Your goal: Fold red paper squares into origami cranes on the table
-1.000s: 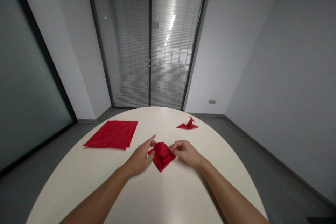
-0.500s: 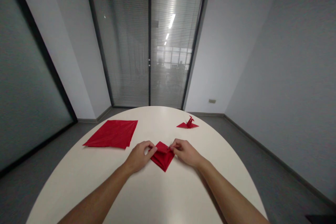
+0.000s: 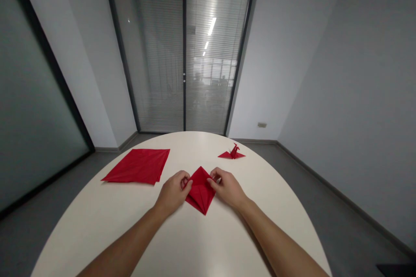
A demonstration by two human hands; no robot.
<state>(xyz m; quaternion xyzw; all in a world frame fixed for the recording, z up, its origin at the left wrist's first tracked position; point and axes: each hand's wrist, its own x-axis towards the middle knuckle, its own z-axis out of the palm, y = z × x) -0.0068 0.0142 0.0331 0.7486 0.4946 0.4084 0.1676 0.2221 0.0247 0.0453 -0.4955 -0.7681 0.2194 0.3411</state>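
A partly folded red paper [image 3: 200,189] lies as a diamond on the white round table [image 3: 195,242] in front of me. My left hand [image 3: 172,192] pinches its left corner with curled fingers. On the other side, my right hand [image 3: 226,187] pinches the right corner the same way. The paper's near tip points toward me and its far tip stands between my two hands.
A stack of flat red paper sheets [image 3: 138,165] lies at the table's left. A finished red paper crane [image 3: 232,152] stands at the far right of the table. Behind the table are glass doors with blinds [image 3: 183,52]; grey floor surrounds the table.
My left hand went from open fingers to a pinch on the paper's left corner. The raised, loose flap has been flattened, and the paper now forms a neat diamond.
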